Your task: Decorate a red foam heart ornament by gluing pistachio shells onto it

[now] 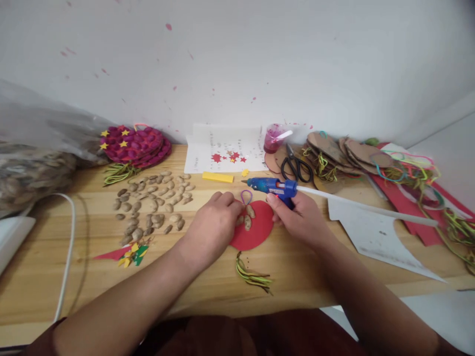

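Note:
A red paper disc (256, 237) lies flat in front of me, with a few peanuts (248, 222) in their shells on its upper part. A purple loop (246, 197) sticks out at its top and a green tassel (253, 275) lies below it. My left hand (215, 222) is over the disc's left edge, its fingers pinched on a peanut that they mostly hide. In my right hand (297, 217) is a blue hot glue gun (272, 187), its nozzle pointing left above the disc. A long white glue stick (367, 207) trails from its back.
Loose peanuts (152, 200) and paper scraps (133, 253) lie left. Finished purple ornaments (135, 146) and a plastic bag (33, 173) stand behind them. At the back are a yellow strip (218, 177), a cup (273, 138) and scissors (297, 165). Cardboard discs (330, 151) are stacked right.

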Demonstrator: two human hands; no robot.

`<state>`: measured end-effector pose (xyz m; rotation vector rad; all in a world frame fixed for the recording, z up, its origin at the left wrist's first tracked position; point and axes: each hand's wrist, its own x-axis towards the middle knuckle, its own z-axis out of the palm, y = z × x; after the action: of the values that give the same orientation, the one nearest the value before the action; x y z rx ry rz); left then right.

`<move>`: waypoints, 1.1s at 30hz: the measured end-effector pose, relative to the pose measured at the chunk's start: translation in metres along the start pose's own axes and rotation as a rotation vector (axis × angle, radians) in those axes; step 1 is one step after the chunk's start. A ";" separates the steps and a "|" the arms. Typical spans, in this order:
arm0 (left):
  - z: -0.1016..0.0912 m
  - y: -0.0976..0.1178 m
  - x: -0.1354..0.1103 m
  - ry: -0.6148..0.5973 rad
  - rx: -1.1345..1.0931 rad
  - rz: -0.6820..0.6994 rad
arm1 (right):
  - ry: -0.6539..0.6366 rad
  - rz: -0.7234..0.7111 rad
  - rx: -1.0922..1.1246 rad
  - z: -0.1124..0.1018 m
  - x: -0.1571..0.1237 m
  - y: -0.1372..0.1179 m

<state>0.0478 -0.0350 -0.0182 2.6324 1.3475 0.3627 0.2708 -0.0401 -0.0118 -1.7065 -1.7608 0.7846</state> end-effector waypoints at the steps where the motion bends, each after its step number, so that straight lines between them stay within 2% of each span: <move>1: 0.000 0.001 0.000 -0.003 0.007 0.004 | -0.002 0.003 -0.003 0.001 0.000 0.000; 13: -0.001 0.006 -0.001 -0.033 0.011 0.034 | -0.029 -0.048 -0.112 -0.002 -0.001 -0.006; 20: -0.002 0.005 -0.001 -0.044 -0.008 0.017 | -0.011 -0.126 -0.178 0.000 0.001 -0.010; 33: -0.006 0.008 -0.001 -0.090 0.013 0.031 | -0.014 -0.126 -0.205 0.001 0.003 -0.008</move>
<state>0.0522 -0.0401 -0.0105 2.6479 1.2873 0.2368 0.2648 -0.0370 -0.0068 -1.7012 -1.9951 0.5791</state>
